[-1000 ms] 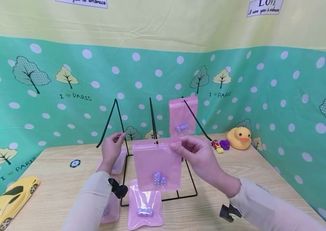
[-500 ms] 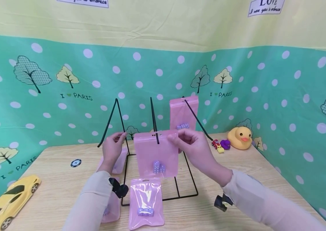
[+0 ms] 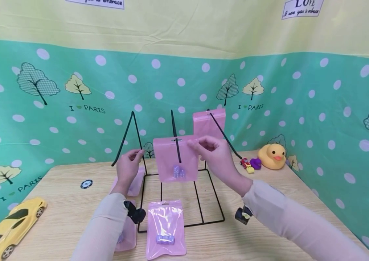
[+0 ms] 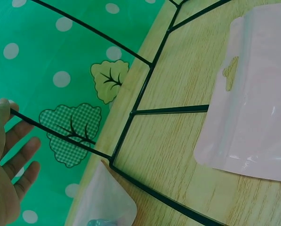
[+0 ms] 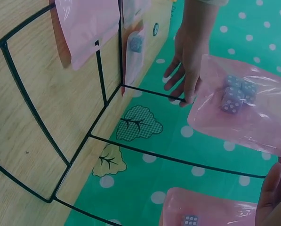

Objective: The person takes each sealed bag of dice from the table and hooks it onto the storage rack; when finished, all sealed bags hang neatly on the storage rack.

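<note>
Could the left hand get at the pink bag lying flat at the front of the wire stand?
Probably yes: the left hand only touches a wire of the stand, holding nothing, and the flat bag lies uncovered just below it.

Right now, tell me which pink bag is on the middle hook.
The pink bag pinched by the right hand, threaded on the middle hook; another hangs behind, others lie flat.
</note>
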Demonstrator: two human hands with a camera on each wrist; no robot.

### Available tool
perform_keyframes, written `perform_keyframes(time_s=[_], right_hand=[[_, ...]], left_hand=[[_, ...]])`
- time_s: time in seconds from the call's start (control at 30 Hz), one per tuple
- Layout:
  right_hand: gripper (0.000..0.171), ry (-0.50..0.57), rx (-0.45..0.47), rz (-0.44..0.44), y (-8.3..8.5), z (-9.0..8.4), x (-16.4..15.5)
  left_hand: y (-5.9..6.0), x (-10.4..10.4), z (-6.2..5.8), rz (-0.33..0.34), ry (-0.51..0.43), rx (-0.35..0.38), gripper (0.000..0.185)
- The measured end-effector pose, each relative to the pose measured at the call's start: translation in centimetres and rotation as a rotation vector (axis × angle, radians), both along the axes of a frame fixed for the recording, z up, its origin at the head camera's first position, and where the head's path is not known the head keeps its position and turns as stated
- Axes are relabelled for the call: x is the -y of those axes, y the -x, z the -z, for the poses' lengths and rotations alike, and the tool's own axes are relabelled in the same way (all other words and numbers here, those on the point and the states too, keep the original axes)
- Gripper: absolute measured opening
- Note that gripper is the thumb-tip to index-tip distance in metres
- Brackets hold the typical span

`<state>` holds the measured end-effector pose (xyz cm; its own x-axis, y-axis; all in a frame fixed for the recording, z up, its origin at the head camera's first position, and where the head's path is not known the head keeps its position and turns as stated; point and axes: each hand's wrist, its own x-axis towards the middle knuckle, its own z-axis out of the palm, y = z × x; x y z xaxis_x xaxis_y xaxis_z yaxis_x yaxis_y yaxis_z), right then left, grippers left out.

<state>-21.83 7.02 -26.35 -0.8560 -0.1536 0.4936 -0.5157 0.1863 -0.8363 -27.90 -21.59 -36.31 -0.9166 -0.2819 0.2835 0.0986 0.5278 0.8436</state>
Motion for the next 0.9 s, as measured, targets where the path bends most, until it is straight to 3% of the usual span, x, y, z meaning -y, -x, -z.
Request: perform_keyframes(time_s=[0.3,0.9], right_hand=[[0.023,0.016,0.000,0.029,2.4,-0.4,1.0],[0.026,-0.071,-0.073,0.226,5.7,-1.2,2.8]], left_hand=[[-0.3,0.0,-0.2,0.006,-0.025,0.015,0.038],[0.0,0.0,-0.1,-0.004,-0.008,0.001,0.038]])
